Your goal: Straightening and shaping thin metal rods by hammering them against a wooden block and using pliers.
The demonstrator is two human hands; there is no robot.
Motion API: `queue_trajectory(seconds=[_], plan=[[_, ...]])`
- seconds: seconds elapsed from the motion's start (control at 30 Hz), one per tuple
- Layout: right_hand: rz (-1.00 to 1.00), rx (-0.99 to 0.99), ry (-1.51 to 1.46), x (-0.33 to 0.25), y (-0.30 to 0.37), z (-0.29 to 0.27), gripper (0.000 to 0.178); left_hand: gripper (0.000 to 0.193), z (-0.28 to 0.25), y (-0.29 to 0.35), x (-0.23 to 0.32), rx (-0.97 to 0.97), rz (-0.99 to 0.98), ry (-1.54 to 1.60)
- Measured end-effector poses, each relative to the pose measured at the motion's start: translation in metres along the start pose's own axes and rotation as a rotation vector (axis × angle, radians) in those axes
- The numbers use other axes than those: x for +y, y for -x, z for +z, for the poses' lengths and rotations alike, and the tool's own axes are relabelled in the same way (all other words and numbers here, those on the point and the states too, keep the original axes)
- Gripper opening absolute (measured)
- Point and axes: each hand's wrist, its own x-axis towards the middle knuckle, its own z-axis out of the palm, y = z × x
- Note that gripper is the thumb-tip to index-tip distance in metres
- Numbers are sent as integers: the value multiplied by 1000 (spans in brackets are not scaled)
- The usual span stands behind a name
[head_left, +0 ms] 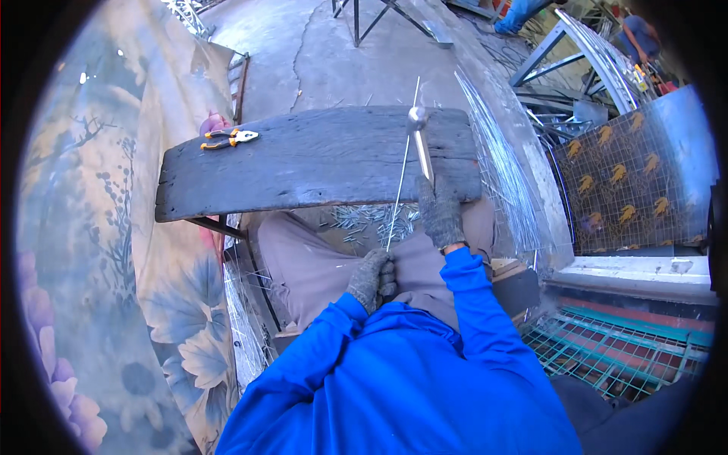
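In a grey knitted glove, my left hand (371, 277) is closed round the near end of a thin metal rod (400, 188). The rod slants up across the dark wooden bench (318, 163) and past its far edge. My right hand (440, 211), gloved too, grips the handle of a hammer (423, 148) with a rounded silver head. That head is over the rod near the bench's far right side; whether it touches the rod I cannot tell. Pliers (230, 137) with orange and black handles lie on the bench's left part.
Cut metal pieces (371, 220) lie on the floor below the bench. A bundle of long thin rods (504, 163) stretches along the right. A flowered cloth (178, 227) hangs at left, a green wire grid (614, 349) sits lower right. Another person (639, 38) is at the far right.
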Motion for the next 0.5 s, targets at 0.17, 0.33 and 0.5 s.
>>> queue_trajectory(seconds=[0.17,0.33,0.5], plan=[[-52,-54,44,16,-8,-1,29,13,-2,-2,2,-9,-20,-30],[-106,-48,53,13,-7,-2,28,13,-1,-2,1,5,-28,-6],[-369,36,413,49,-9,3,43,13,-13,-7,5,-132,-49,42]])
